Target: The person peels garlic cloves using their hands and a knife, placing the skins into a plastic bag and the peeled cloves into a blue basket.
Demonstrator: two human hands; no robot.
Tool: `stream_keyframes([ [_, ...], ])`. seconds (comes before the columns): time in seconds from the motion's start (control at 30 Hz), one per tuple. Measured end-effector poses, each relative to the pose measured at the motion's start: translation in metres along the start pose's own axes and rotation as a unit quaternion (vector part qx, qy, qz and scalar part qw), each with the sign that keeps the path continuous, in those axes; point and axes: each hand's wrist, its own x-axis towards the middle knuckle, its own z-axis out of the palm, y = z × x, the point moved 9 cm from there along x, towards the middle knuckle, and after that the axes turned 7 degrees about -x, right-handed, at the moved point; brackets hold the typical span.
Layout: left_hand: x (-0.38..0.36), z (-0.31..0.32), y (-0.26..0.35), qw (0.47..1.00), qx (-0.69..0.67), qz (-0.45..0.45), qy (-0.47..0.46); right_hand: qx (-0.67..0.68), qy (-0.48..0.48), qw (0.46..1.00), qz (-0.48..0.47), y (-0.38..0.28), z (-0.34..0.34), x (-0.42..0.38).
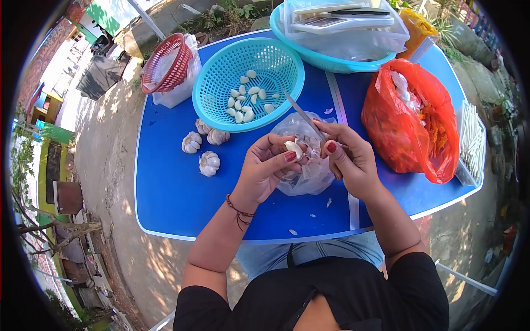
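Between the thumb and fingers of my left hand point(269, 164) is a garlic clove point(294, 148), white with some skin about it. My right hand point(351, 156) grips a knife point(301, 112), its blade pointing up and to the left, away from me. Both hands are close together above a clear plastic bag point(301, 185) that holds bits of peel. Several peeled cloves point(247, 116) lie in a turquoise basket point(215, 71) beyond my left hand. Whole garlic bulbs point(209, 164) rest on the blue table point(171, 204) to the left.
An orange-red plastic bag point(386, 127) stands at the right, beside a container of white sticks point(471, 140). At the back, a turquoise basin point(326, 63) carries plastic containers point(353, 38). A red basket point(175, 66) sits at the back left. Peel scraps point(292, 232) lie near the front edge.
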Motion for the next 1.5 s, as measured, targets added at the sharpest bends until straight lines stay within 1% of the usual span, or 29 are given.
stream_keyframes([
  [0.1,0.000,0.000,0.005,0.999,-0.013,0.020,0.021,0.033,0.002,0.999,0.038,0.004,-0.004,0.000],
  [0.2,-0.001,-0.005,0.008,0.997,-0.013,0.047,0.053,-0.003,-0.039,0.999,0.002,0.002,0.006,0.001],
  [0.27,-0.001,-0.013,0.007,0.996,-0.016,0.050,0.066,-0.064,-0.091,0.994,-0.020,-0.006,0.014,-0.001],
  [0.3,-0.001,-0.011,0.007,0.997,-0.010,0.049,0.056,-0.094,-0.116,0.988,-0.030,-0.008,0.019,-0.003],
  [0.4,0.001,-0.007,0.008,0.998,0.002,0.047,0.038,-0.112,-0.103,0.983,-0.102,-0.021,0.025,-0.003],
  [0.6,0.000,-0.015,0.004,0.998,-0.008,0.041,0.050,-0.148,-0.114,0.980,-0.073,-0.019,0.024,-0.003],
  [0.8,0.000,-0.016,0.003,0.998,-0.022,0.033,0.045,-0.202,-0.041,0.966,-0.156,-0.024,0.023,-0.005],
  [0.97,-0.001,-0.007,0.002,1.000,-0.009,0.022,0.020,-0.193,-0.042,0.971,-0.135,-0.020,0.024,-0.005],
  [1.07,-0.001,-0.008,-0.008,0.999,0.003,-0.005,0.033,-0.161,-0.031,0.981,-0.106,-0.016,0.018,-0.003],
  [1.27,0.001,0.001,0.001,1.000,0.011,0.006,0.023,-0.035,0.025,0.999,-0.021,-0.002,0.002,0.000],
  [1.4,0.001,0.003,0.010,0.999,-0.013,0.038,0.029,-0.007,0.004,0.999,0.032,0.006,0.001,0.001],
  [1.5,0.000,-0.006,0.010,0.997,0.021,0.055,0.046,0.003,-0.015,0.999,0.039,0.010,0.007,0.000],
])
